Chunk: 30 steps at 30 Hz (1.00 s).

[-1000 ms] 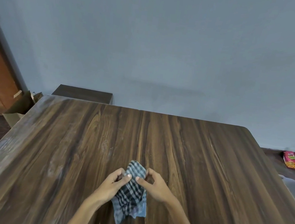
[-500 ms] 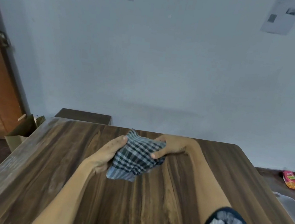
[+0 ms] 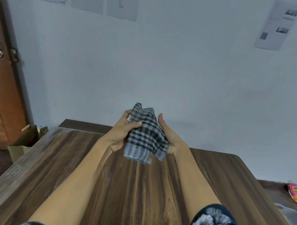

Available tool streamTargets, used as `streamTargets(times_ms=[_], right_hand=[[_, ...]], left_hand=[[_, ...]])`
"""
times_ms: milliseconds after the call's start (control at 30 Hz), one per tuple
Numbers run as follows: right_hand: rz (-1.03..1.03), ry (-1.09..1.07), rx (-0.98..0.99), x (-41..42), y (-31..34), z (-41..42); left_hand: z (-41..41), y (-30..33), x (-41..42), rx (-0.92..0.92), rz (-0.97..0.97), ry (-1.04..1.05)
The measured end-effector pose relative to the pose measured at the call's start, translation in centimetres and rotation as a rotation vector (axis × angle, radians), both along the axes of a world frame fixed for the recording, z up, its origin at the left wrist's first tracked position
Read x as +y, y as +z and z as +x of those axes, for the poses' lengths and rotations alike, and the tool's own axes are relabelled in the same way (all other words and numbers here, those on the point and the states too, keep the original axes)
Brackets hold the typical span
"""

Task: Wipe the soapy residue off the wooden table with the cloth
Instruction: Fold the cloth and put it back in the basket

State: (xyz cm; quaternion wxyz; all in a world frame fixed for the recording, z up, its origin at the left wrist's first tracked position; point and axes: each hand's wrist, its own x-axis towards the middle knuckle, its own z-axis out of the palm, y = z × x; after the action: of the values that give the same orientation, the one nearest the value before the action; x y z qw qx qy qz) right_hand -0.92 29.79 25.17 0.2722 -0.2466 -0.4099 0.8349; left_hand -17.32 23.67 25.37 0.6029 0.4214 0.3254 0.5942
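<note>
Upright, cloth [image 3: 145, 136] between hands [image 3: 148, 131]

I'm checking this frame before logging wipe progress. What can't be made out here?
- Right hand, head view: its fingers are hidden behind the checked cloth.
- Whether the cloth's lower edge touches the wooden table: cannot tell from this angle.
- Soapy residue: only pale streaks near the table's left edge; blurred, so not certain.
- Wall papers: print too small; the upper sheets are cut by the top edge.

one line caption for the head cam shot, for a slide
Both hands, left and right, hold a checked cloth above the wooden table.
</note>
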Motion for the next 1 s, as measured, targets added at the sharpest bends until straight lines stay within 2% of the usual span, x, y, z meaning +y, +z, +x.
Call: streamTargets(times_ms=[167,333,600,833,1000], right_hand=[[0.188,0.083,-0.077,0.7,1.3,1.2],[0.363,-0.113,-0.047,2.2,5.3,1.3],[0.519,-0.460,-0.111,4.0,12.8,1.5],[0.578,-0.409,-0.179,4.1,14.7,1.4],[0.641,-0.401,-0.196,3.7,14.2,1.4]], left_hand=[[-1.2,1.5,0.6,0.218,0.106,-0.039],[-1.3,4.4,1.8,0.359,0.221,0.009],[-1.3,10.8,3.5,0.359,0.309,0.100],[-1.1,11.5,4.0,0.311,0.352,0.134],[-1.1,11.1,4.0,0.347,0.399,0.145]])
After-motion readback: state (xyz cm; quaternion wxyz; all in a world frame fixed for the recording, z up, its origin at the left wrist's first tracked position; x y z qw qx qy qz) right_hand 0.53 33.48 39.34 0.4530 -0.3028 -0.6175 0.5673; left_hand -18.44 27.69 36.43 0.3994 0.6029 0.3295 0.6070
